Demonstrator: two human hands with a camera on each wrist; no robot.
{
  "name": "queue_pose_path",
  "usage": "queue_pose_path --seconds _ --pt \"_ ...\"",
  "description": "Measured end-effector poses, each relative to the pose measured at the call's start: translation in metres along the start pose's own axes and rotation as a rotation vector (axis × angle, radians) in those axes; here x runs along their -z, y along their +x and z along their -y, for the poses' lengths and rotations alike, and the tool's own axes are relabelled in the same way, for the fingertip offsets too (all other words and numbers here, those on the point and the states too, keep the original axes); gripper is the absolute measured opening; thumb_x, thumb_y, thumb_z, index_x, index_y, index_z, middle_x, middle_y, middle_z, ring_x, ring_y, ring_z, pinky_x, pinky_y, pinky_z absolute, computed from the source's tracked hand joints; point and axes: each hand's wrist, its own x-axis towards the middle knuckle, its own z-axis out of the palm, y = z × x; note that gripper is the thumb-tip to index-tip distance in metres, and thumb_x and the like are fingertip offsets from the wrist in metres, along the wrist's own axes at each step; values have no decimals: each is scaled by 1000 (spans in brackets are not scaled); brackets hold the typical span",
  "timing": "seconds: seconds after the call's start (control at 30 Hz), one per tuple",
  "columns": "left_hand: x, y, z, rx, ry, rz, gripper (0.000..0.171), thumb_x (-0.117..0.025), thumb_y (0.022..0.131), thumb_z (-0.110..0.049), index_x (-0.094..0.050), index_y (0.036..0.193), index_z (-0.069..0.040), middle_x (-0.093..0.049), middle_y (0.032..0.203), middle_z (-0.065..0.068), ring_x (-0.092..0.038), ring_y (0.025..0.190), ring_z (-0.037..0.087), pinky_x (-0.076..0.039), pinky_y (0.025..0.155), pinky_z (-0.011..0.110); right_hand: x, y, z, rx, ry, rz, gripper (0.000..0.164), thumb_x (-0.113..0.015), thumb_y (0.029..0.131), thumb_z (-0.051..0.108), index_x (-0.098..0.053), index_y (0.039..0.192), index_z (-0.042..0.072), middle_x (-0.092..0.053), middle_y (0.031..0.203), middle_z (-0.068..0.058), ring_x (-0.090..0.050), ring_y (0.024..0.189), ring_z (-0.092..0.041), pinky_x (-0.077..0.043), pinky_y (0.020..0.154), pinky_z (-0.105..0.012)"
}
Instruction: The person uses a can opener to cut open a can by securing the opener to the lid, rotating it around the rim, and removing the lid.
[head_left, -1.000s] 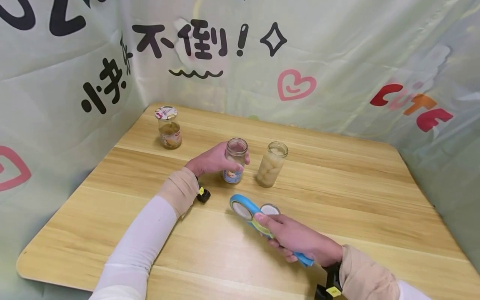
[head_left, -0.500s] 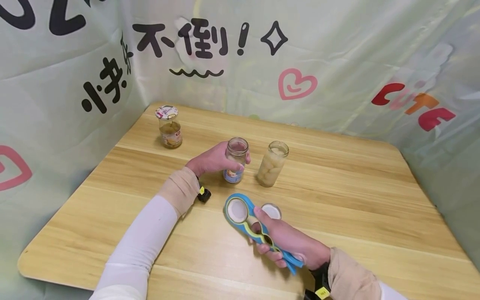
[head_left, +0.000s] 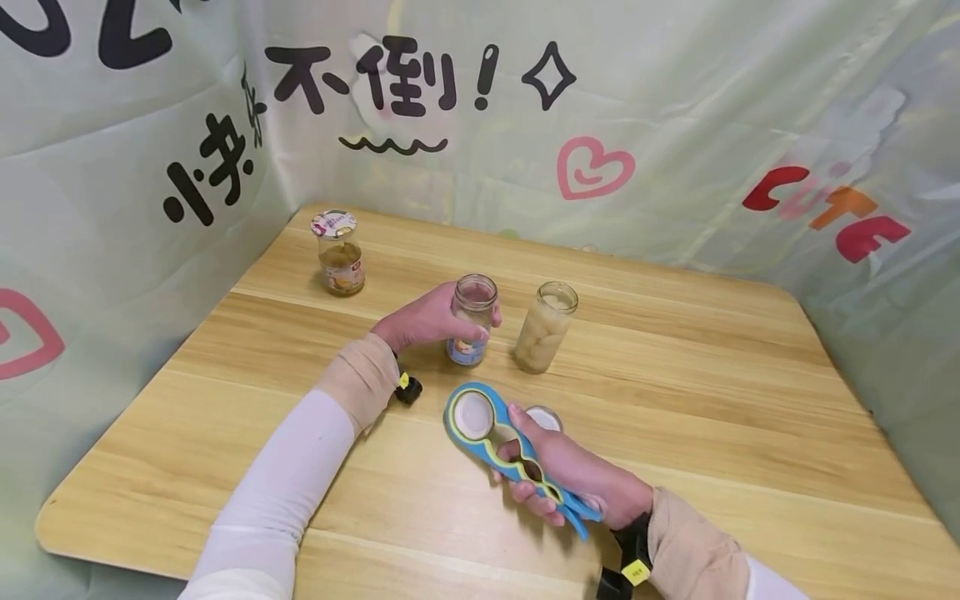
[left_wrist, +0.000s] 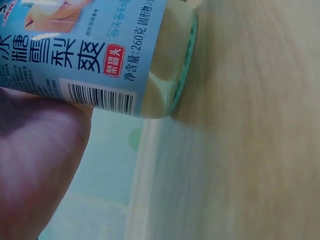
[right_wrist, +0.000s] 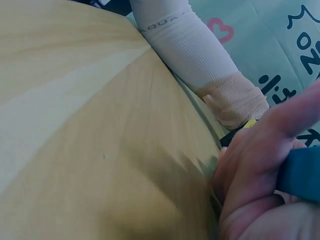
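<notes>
My left hand (head_left: 429,318) grips an uncapped glass jar (head_left: 467,348) that stands on the table. Its blue label with a pear picture and a barcode shows in the left wrist view, where the jar's base meets the wood. In my right hand (head_left: 573,467) is a blue jar opener (head_left: 459,440) with yellow-green lining and several round openings. A jar lid (head_left: 473,416), white inside face up, sits in the opener's largest ring. Only a blue handle (right_wrist: 302,172) of the opener shows in the right wrist view, with fingers curled round it.
An uncapped jar of pale round fruit (head_left: 542,333) stands right of the held jar. Another white-faced lid (head_left: 546,418) lies behind my right hand, partly hidden. A capped jar (head_left: 341,258) stands at the back left of the wooden table (head_left: 712,392). Printed cloth (head_left: 675,167) surrounds the table.
My right hand has shifted slightly left and turned the jar opener, so its openings and the lid now face up more. The left hand and its jar stay in place.
</notes>
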Motion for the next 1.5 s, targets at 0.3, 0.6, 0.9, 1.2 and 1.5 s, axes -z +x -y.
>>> queue_pose_path --seconds 0.3,0.6,0.9,1.2,1.5 --pt "-2 1 4 0 35 -10 32 -68 84 -6 -56 113 -8 -62 107 12 -59 99 25 -47 91 37 1 -1 -2 0 6 31 77 -27 91 74 -51 104 1 -44 62 3 -36 39 -6 -34 34 -22" --pt "-5 2 9 10 54 -9 32 -70 84 -10 -56 112 -10 -62 107 11 -59 99 22 -46 93 38 -1 -3 -6 -8 7 24 79 -29 90 75 -50 106 0 -43 63 3 -33 38 -6 -31 33 -21" --pt "-7 0 11 26 25 -12 33 -70 84 -10 -56 114 -8 -61 109 14 -59 100 25 -47 91 38 -2 -4 -8 -25 5 52 78 -29 90 74 -50 108 2 -41 66 3 -28 37 -5 -26 33 -19" --pt "-8 0 -2 24 -17 0 37 -69 84 -9 -53 116 -2 -57 112 24 -53 106 40 -46 92 38 1 -5 -8 -6 -20 124 79 -26 92 73 -50 110 -1 -42 67 2 -29 38 -7 -27 34 -21" --pt "-5 -3 -20 43 6 -29 37 -68 84 -8 -53 116 1 -60 108 16 -57 103 30 -45 94 39 3 -4 -4 50 -108 168 83 -24 95 70 -47 117 -7 -44 71 0 -34 41 -9 -30 35 -22"
